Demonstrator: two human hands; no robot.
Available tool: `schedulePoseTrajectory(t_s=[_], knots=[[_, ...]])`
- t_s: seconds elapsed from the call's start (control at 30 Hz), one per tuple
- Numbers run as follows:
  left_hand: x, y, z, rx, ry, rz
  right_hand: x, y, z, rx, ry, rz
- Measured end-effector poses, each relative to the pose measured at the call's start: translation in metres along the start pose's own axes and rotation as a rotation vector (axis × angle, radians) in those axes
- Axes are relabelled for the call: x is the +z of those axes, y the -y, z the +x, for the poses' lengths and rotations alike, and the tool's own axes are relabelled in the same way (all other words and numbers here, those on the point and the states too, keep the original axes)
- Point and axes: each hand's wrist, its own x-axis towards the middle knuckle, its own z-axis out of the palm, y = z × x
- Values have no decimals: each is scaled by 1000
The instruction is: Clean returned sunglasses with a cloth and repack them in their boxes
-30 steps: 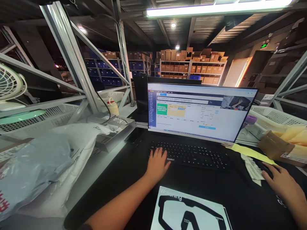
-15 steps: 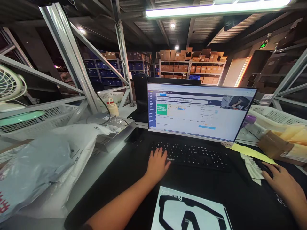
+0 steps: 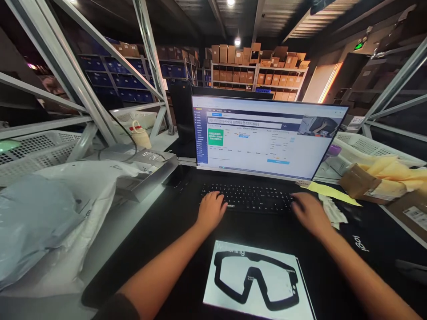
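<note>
Both hands are at the black keyboard (image 3: pixel 248 198), which lies on the dark counter (image 3: pixel 173 231) directly in front of the lit monitor (image 3: pixel 263 135). The left hand (image 3: pixel 211 209) rests on the keyboard's left end with its fingers spread over the keys, loose and holding nothing. The right hand (image 3: pixel 308 213) sits at the keyboard's right end, blurred, its fingers also apart and empty; whether its fingertips press any key cannot be told.

The step in hand looks like typing an entry into the form shown on the monitor, with both hands placed on the keys. The next move seems to call for light, separate finger presses and no grasp at all, with the eyes up on the monitor to check what appears in the form.

Close to the person, a white box printed with goggles (image 3: pixel 256 280) lies flat on the counter between the forearms, apart from the keyboard. To the left are a white plastic bag (image 3: pixel 83 195) and a grey mailing bag (image 3: pixel 30 218). To the right lie a yellow slip of paper (image 3: pixel 328 192) and a brown cardboard box (image 3: pixel 358 182), well clear of the hands.
</note>
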Motion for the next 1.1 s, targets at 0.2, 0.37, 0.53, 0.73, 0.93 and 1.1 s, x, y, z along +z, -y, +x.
schedulePoseTrajectory(t_s=[0.2, 0.37, 0.53, 0.73, 0.93, 1.1], knots=[[5, 10, -1, 30, -59, -45, 64, 130, 42, -336, 110, 192], [9, 11, -2, 51, -104, -42, 80, 152, 57, -267, 1, 229], [10, 8, -2, 54, -117, -32, 82, 152, 49, -274, -41, 248], [9, 6, -3, 65, -108, -22, 80, 149, 43, -260, -47, 265], [7, 3, -3, 61, -93, 7, 88, 160, 45, -207, -26, 265], [4, 1, -2, 45, -61, 42, 88, 168, 48, -197, 7, 203]])
